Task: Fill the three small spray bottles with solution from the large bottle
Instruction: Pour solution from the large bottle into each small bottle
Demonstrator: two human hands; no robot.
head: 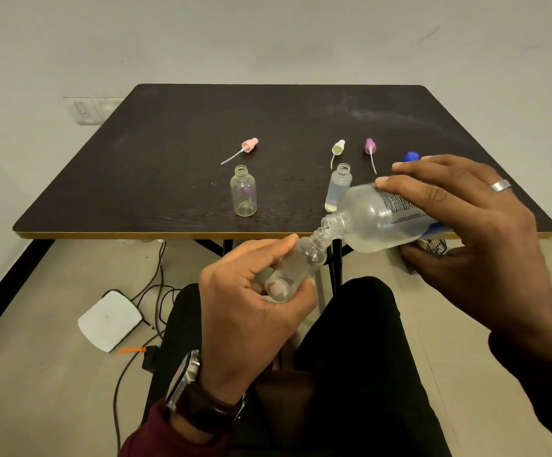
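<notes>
- My right hand is wrapped around the large bottle, fingers over its labelled side and thumb underneath; it is tipped nearly flat, neck pointing lower left, at the right middle of the frame.
- My left hand is curled around a small spray bottle just below centre, in front of the table edge, tilted so its open mouth meets the large bottle's neck.
- The two mouths touch; a little clear liquid sits in the low side of the large bottle.
- On the dark table, an empty small bottle stands upright left of centre, uncapped.
- A second small bottle stands right of centre, partly hidden by the large bottle, with clear liquid inside.
- Three spray tops lie behind them: a pink one, a pale yellow one and a purple one.
- A blue cap shows just behind my right fingers.
</notes>
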